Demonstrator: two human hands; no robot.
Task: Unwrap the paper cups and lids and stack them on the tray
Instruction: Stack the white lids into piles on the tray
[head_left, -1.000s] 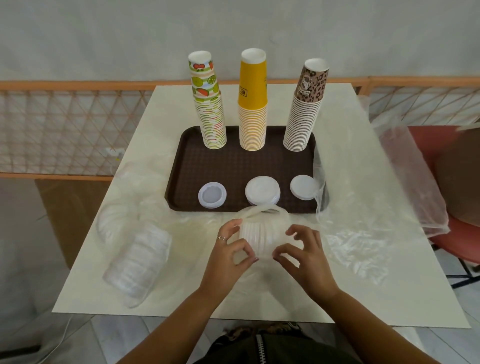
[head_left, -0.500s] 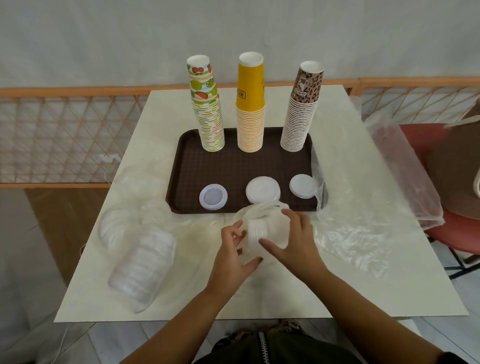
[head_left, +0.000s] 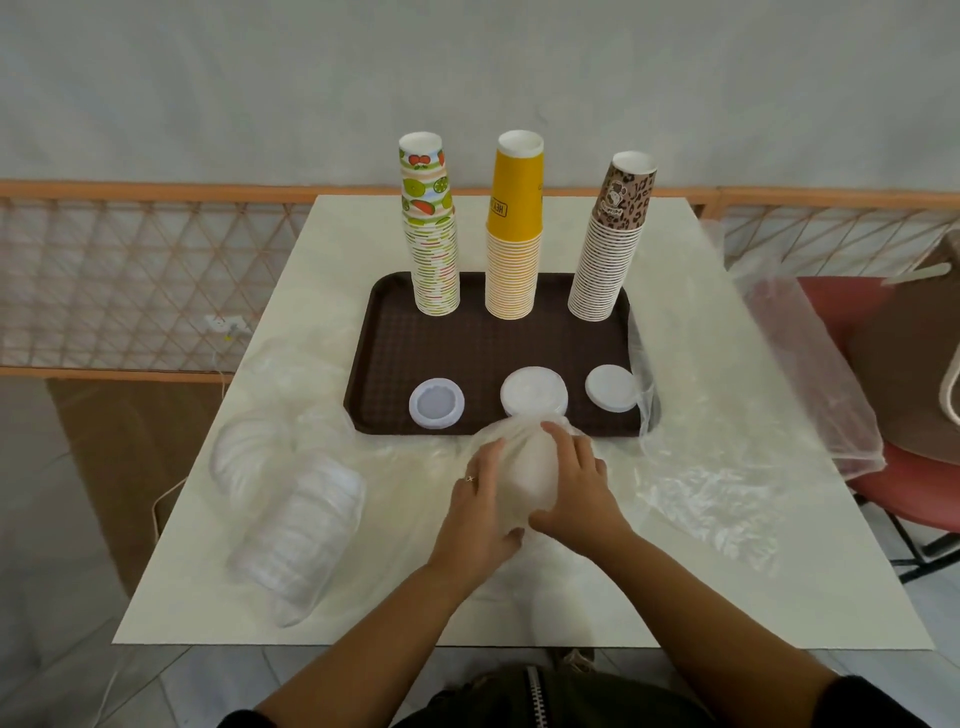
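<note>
Fingers: left hand (head_left: 480, 512) and right hand (head_left: 576, 493) curled round the clear-plastic-wrapped stack of white lids (head_left: 527, 475).
Bundle: lay on the white table (head_left: 727, 597), just before the brown rectangular tray (head_left: 493, 348).
Tray: three upright paper cup stacks (head_left: 513, 270); three white lid piles (head_left: 534, 392).
Left: another wrapped lid sleeve (head_left: 301, 535).
Right: loose clear wrap (head_left: 717, 499).
</note>
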